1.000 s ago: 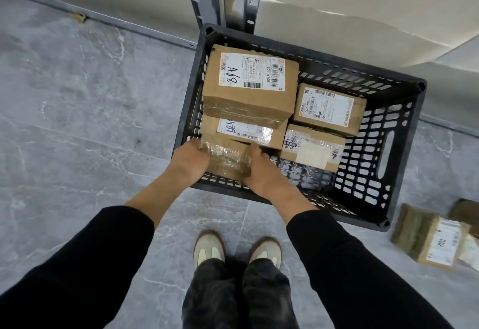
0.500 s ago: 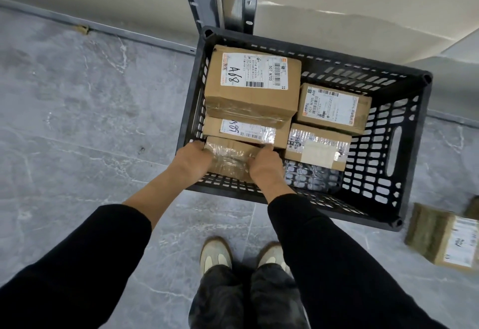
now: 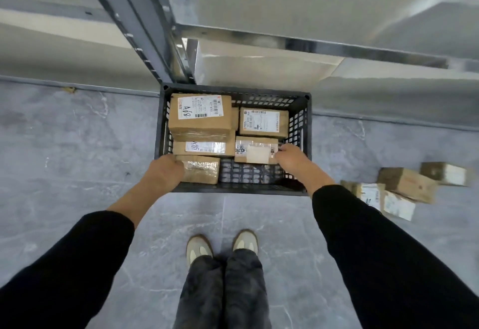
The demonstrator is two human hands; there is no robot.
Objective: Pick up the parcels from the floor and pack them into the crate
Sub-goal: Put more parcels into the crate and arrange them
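Observation:
A black plastic crate stands on the floor against a metal rack. Inside lie several brown parcels: a large box marked A68, a flat box under it, a box at the back right, a taped box with a white label, and a small taped parcel at the front left. My left hand grips the left end of the small taped parcel. My right hand touches the right end of the white-labelled box, close to the crate's right wall.
Three more parcels lie on the grey floor to the right of the crate. A grey rack post and shelf beam rise right behind it. My shoes stand in front of the crate.
My right hand let go of the small taped parcel and moved right to the white-labelled box. My left hand stayed on the parcel. The view rose and pulled back from the crate.

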